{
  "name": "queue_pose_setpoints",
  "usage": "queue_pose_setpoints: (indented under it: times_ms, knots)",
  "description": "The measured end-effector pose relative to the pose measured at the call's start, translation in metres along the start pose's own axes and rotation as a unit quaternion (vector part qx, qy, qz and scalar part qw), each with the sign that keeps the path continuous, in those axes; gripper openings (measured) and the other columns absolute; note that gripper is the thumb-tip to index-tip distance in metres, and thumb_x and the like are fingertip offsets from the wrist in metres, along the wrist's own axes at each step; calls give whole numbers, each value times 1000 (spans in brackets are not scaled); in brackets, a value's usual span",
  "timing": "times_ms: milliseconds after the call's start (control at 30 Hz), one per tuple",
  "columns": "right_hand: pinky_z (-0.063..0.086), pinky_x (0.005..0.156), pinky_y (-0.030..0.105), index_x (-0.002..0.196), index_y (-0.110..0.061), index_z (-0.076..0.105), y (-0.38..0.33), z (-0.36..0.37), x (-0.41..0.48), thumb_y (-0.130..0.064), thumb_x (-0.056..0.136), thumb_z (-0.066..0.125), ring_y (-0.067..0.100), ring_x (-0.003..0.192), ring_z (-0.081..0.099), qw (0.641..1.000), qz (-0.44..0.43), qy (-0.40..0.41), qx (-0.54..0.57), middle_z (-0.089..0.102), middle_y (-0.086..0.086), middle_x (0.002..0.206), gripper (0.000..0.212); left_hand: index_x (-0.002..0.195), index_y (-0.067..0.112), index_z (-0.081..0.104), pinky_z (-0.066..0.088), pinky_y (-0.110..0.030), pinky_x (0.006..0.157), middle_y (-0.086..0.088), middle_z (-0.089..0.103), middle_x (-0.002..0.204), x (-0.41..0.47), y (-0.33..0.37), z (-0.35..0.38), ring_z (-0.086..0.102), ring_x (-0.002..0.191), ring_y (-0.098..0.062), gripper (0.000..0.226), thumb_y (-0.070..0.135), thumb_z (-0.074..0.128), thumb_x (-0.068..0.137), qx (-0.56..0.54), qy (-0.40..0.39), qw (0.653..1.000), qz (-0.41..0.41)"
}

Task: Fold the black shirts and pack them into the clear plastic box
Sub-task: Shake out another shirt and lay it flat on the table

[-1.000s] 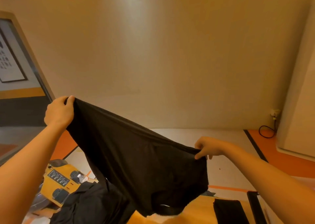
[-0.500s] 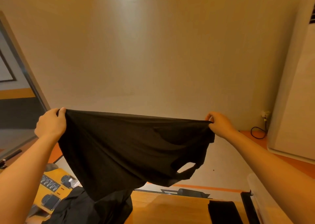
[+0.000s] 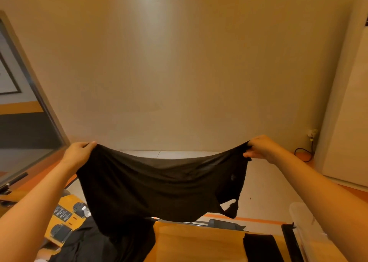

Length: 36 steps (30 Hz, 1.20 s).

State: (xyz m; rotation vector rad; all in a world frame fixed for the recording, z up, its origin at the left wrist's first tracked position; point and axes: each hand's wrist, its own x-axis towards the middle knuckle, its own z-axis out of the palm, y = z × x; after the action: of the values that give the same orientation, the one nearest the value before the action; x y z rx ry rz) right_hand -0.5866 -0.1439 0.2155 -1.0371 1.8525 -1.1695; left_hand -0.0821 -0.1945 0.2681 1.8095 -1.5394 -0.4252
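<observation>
Slackened since half a second ago, the black shirt [image 3: 159, 186] sags in midair above the wooden table [image 3: 195, 241]. The clear plastic box [image 3: 304, 222] sits at the right. Left hand [image 3: 77, 152] and right hand [image 3: 262, 148] each grip a top corner.

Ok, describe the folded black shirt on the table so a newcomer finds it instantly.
Start at the wooden table along the bottom of the view. Near its right end, just left of the clear plastic box, lies the folded black shirt. Unlike the shirt held up in the air and the crumpled black heap at the left, it is a flat, straight-edged rectangle.
</observation>
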Motion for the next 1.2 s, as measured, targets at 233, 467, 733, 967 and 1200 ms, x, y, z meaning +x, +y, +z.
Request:
queue_pose_setpoints:
  times_ms: [233,467,733,967,1200]
  knots:
    - [44,102,40,142,-15,38,-12,45,-18,-14,95,57,24,126,47,989,-70,-115,55,45,3,135,51,108,6,67,55,-34,77,-17,69,101,-59,76,42,67,93,-29,35,37,53,96,-210,-235,949,10]
    - [56,88,35,112,-13,60,10,88,-99,-30,98,51,14,93,68,953,-189,-236,-28,67,6,106,24,98,5,64,54,-19,64,-6,69,80,-110,124,109,67,77,-15,21,23,53,98,-374,-302,877,1]
    - [46,72,6,113,-43,39,31,96,-165,-79,65,57,-7,93,53,973,-202,-107,25,46,-32,105,63,109,10,60,59,-28,79,-12,70,105,-129,170,129,71,96,-23,15,14,55,95,-456,-297,836,64]
    - [45,54,16,95,-24,54,110,93,-122,-29,95,57,9,72,60,966,-169,23,-196,62,-9,81,6,109,18,57,57,-26,64,-6,65,103,-127,156,136,69,86,-17,14,21,46,101,-460,-210,862,38]
    - [54,70,38,92,-19,54,159,82,-92,-11,96,49,18,76,59,984,-66,48,-159,60,0,83,10,118,12,54,42,-16,41,-10,58,102,-102,107,132,58,82,-21,21,23,44,103,-413,-100,905,0]
